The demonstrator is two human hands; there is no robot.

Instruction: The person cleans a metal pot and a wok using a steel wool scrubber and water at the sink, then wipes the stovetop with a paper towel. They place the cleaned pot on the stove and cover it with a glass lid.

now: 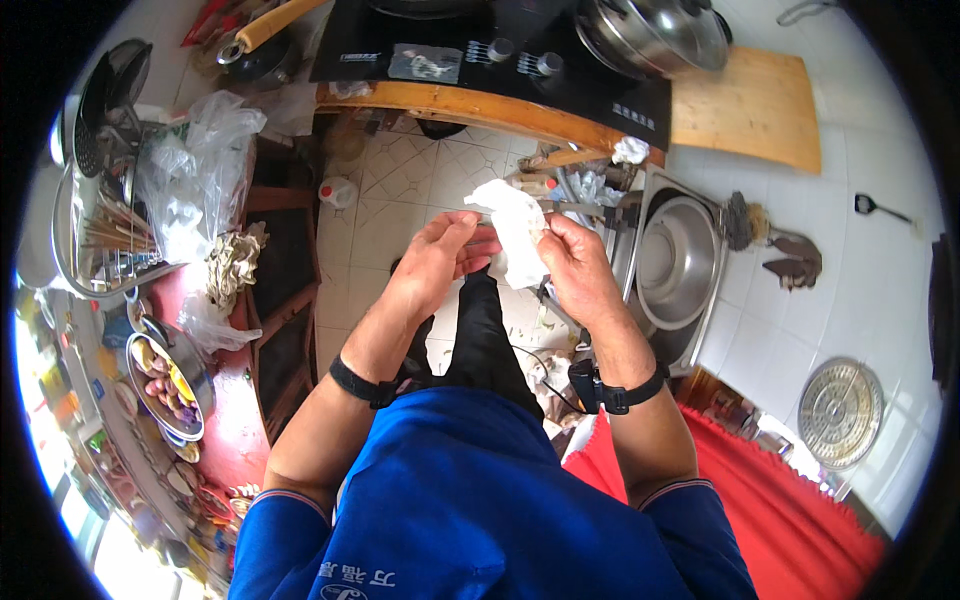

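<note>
A crumpled white paper tissue [517,236] hangs in front of me above the floor. My right hand [581,266] grips its right edge between thumb and fingers. Close to the tissue's left side is my left hand [442,255], fingers apart and nothing visibly held in it. Whether its fingertips touch the tissue, I cannot tell.
Ahead is a black glass cooktop [540,101] with a lidded steel pot [652,37]. A wooden board [750,109] lies right of it, above a steel sink [679,262]. To the left, a red cabinet top [236,405] bears a pot of food [169,386] and plastic bags [195,172].
</note>
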